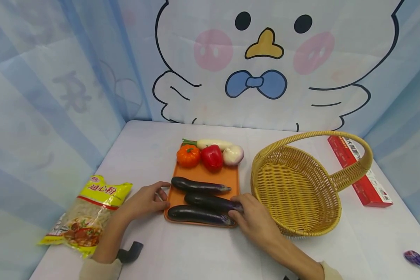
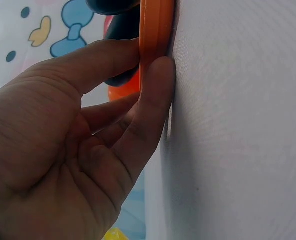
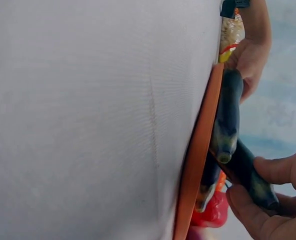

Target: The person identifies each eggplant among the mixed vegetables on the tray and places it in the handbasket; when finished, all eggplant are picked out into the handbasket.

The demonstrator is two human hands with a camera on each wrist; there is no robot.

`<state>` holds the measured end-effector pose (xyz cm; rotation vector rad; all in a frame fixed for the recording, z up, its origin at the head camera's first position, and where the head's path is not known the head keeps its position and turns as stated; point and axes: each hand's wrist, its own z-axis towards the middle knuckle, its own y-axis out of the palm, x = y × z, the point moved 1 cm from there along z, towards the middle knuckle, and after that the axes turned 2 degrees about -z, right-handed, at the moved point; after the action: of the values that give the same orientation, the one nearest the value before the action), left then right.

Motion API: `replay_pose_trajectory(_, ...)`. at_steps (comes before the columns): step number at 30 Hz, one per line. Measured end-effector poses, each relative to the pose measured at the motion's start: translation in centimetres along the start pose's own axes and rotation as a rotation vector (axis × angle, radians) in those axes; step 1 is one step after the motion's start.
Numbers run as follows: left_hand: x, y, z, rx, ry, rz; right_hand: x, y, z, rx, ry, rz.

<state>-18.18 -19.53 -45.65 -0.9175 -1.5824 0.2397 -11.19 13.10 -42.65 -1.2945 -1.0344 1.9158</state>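
Note:
Three dark eggplants lie across an orange tray (image 1: 176,171): a back one (image 1: 199,186), a middle one (image 1: 210,202) and a front one (image 1: 199,216). My right hand (image 1: 257,221) pinches the stem end of the middle eggplant between thumb and fingers, as the right wrist view also shows for that eggplant (image 3: 245,172). At the tray's left edge, my left hand (image 1: 145,201) grips the rim, with the thumb on top and a finger at its underside in the left wrist view. An orange pumpkin-like vegetable (image 1: 188,156), a red pepper (image 1: 212,158), a white-purple bulb (image 1: 233,155) and a white radish (image 1: 213,144) sit at the tray's back.
A yellow wicker basket (image 1: 290,190) with a tall handle stands right of the tray. Behind it lies a red box (image 1: 360,171). A noodle bag (image 1: 87,214) and a dark curved object (image 1: 130,252) are at the left. A purple-wrapped lollipop (image 1: 413,256) lies at the right edge.

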Motion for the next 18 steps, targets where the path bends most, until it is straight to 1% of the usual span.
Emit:
replay_pose_trajectory(6, 0.2, 0.0, 0.0, 0.003, -0.004, 0.002, -0.1, -0.6, 0.1, 0.032, 0.015, 0.074)
replay_pose_trajectory(12, 0.3, 0.0, -0.1, 0.003, -0.006, -0.001, 0.1, -1.1, 0.5, 0.087, -0.017, 0.148)
replay_pose_trajectory(18, 0.2, 0.0, 0.0, 0.004, 0.0, 0.003, 0.2, -1.8, 0.9, 0.128, -0.037, 0.15)
